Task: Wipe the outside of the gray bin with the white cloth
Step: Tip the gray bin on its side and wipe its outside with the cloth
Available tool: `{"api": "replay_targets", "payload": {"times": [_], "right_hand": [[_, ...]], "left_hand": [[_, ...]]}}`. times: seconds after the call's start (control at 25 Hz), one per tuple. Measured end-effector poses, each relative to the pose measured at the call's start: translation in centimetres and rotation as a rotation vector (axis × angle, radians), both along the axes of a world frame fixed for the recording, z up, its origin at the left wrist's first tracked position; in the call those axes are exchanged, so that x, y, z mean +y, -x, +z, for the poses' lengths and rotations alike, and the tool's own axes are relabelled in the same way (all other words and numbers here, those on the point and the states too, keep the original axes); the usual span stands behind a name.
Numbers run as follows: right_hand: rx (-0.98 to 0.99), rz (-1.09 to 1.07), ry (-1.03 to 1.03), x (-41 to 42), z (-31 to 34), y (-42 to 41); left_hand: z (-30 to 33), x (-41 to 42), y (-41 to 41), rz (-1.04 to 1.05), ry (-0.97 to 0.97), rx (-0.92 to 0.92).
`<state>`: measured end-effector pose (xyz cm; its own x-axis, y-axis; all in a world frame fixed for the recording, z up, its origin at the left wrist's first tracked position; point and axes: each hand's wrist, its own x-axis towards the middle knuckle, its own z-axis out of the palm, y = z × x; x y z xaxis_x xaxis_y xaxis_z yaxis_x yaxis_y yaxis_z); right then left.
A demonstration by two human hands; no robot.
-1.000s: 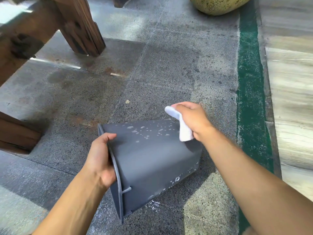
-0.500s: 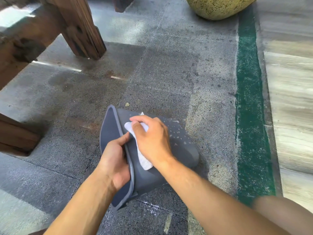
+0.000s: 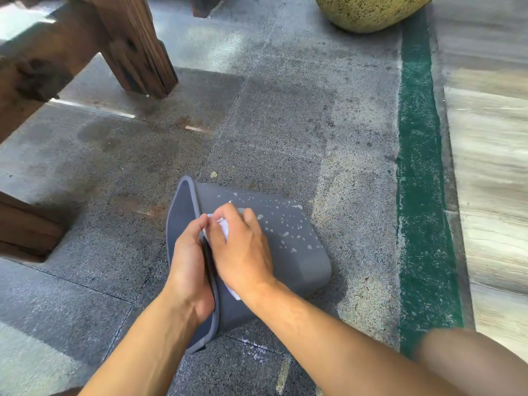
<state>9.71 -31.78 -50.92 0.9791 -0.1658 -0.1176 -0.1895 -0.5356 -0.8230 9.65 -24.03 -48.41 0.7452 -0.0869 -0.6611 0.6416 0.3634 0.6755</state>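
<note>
The gray bin (image 3: 297,252) lies on its side on the stone floor, its open mouth turned to the left and its upper wall dotted with white specks. My left hand (image 3: 188,270) grips the bin's rim, thumb on the outside edge. My right hand (image 3: 243,250) presses the white cloth (image 3: 224,224) against the bin's outer wall right beside the rim. Most of the cloth is hidden under that hand; a strip shows between the fingers and another bit by the wrist.
Dark wooden furniture legs (image 3: 137,47) stand at the upper left and left edge. A speckled yellow pot (image 3: 371,10) sits at the top. A green painted strip (image 3: 420,167) runs down the right, with pale planks beyond it. A knee shows at the bottom right.
The bin has been tilted so its mouth faces more to the left. My right hand has swept the cloth from the bin's far end to the wall beside the rim.
</note>
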Motion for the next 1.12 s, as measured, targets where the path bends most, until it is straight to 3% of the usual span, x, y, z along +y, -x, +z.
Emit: {"api": "replay_targets", "payload": {"times": [0.48, 1.12], "right_hand": [[-0.115, 0.052, 0.287, 1.4, -3.1, 0.3], [-0.015, -0.002, 0.321, -2.7, -6.8, -1.1]], "left_hand": [[-1.0, 0.5, 0.6, 0.044, -0.132, 0.033], [-2.7, 1.7, 0.4, 0.103, -0.315, 0.216]]}}
